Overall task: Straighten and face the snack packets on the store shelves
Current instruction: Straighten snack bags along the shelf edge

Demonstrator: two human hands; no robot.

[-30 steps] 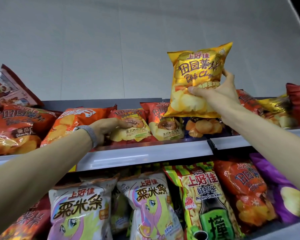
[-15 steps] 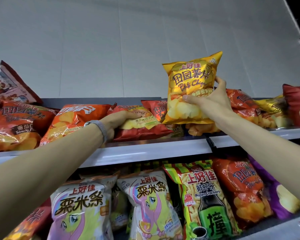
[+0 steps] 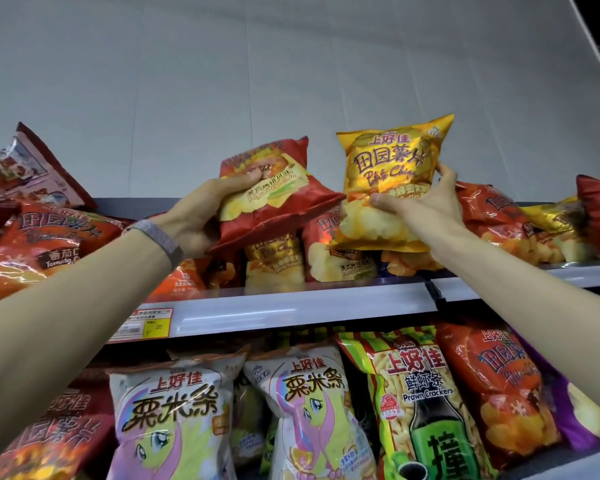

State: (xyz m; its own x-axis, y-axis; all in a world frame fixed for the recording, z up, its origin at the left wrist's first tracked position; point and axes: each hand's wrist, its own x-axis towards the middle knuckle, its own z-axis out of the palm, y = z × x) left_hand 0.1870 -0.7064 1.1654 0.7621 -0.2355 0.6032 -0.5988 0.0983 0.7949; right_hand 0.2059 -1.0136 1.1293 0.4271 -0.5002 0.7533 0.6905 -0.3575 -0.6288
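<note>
Two packets are held above the top shelf (image 3: 291, 306), just beside each other. The left hand (image 3: 201, 216), a grey wristband (image 3: 160, 237) on its wrist, grips a red chip packet (image 3: 274, 199) from the left, thumb curled across the front, the packet tilted. The right hand (image 3: 420, 206) pinches a yellow potato chip packet (image 3: 392, 161) upright and face-forward, thumb on the front, fingers round its right edge. Other packets stand on the shelf beneath.
</note>
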